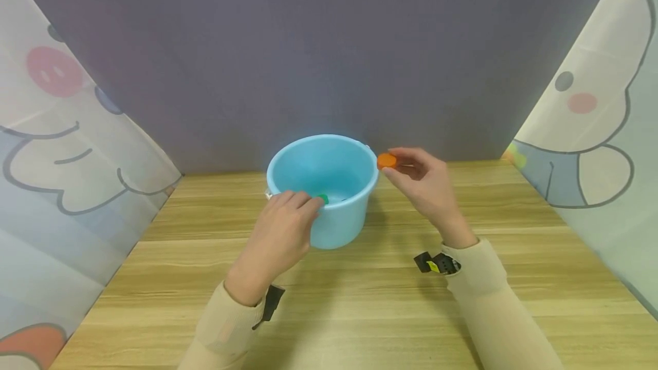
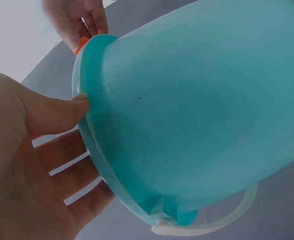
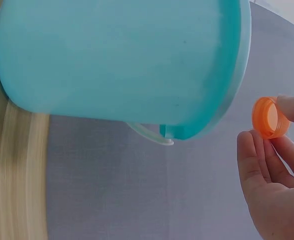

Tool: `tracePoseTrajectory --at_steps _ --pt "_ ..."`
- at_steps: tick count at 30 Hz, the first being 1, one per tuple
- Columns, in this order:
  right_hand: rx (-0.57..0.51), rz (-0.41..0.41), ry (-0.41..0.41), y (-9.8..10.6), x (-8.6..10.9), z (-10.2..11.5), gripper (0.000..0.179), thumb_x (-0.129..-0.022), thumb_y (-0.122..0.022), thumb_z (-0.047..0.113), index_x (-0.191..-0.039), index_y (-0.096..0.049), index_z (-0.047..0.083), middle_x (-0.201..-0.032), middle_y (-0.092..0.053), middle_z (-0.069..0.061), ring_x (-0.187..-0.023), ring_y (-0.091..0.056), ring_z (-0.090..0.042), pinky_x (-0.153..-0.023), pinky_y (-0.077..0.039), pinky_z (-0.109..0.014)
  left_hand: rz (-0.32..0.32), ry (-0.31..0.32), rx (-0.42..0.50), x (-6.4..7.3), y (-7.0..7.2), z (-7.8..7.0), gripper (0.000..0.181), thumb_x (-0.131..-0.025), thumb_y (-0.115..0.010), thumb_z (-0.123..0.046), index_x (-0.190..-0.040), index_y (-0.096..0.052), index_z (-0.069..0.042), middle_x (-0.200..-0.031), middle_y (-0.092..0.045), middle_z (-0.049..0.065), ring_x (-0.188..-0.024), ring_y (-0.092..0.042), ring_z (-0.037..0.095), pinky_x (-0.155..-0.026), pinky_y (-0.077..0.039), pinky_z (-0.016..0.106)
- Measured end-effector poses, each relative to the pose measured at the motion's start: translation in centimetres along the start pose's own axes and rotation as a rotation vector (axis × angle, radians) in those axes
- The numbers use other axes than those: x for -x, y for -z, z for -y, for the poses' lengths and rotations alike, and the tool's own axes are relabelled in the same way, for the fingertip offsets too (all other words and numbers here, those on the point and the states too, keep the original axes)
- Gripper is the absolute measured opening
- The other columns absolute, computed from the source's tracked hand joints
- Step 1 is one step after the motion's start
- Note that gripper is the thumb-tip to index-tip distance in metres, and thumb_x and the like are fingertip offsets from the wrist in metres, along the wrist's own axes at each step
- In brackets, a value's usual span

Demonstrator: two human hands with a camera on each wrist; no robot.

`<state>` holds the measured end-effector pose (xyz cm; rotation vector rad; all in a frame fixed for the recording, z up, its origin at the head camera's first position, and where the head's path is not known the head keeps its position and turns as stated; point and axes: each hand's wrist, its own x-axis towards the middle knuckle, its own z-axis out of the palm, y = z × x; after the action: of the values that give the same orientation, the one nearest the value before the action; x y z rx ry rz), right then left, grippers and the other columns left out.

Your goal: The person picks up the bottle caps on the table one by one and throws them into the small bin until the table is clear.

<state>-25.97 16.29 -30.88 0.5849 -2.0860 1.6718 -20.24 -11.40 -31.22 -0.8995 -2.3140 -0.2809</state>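
Note:
A light blue bucket [image 1: 339, 224] stands upright against the grey backdrop. My left hand [image 1: 283, 227] holds its near rim; in the left wrist view the thumb [image 2: 57, 114] rests on the outside and the fingers reach over the edge. Just beyond this hand a small green object [image 1: 324, 198] shows, partly hidden; whether the fingers touch it I cannot tell. Right of the bucket, my right hand [image 1: 424, 187] pinches an orange bottle cap [image 1: 386, 161] at rim height. The right wrist view shows the cap's hollow, ridged form [image 3: 271, 118], apart from the bucket.
A wood-grain tabletop [image 1: 390, 313] lies under everything. The grey panel [image 1: 329, 50] rises behind, and cartoon-printed curtains [image 1: 51, 187] hang at both sides. The bucket's white handle [image 2: 227, 220] hangs down along its side.

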Motion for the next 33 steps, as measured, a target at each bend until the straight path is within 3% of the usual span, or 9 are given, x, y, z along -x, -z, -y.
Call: tracePoseTrajectory --at_steps 7,33 --pt "-0.018 0.026 0.018 -0.7 0.1 -0.2 0.036 -0.088 -0.078 0.003 -0.122 -0.068 -0.002 -0.116 -0.069 -0.013 -0.103 -0.067 -0.018 -0.090 -0.056 -0.026 0.002 0.000 0.000 0.0 0.0 0.0 0.021 -0.086 -0.068 0.007 -0.104 -0.072 -0.004 -0.091 -0.069 0.007 -0.080 -0.060 0.027 -0.073 -0.050 0.037" --pt "-0.043 0.043 0.136 -2.5 0.5 0.0 0.035 -0.084 -0.076 -0.009 -0.118 -0.067 -0.009 -0.111 -0.066 -0.019 -0.101 -0.065 -0.021 -0.092 -0.055 -0.030 0.003 0.001 -0.001 -0.1 0.1 -0.1 0.020 -0.086 -0.068 0.005 -0.104 -0.071 -0.004 -0.090 -0.069 0.007 -0.079 -0.060 0.027 -0.072 -0.050 0.037"
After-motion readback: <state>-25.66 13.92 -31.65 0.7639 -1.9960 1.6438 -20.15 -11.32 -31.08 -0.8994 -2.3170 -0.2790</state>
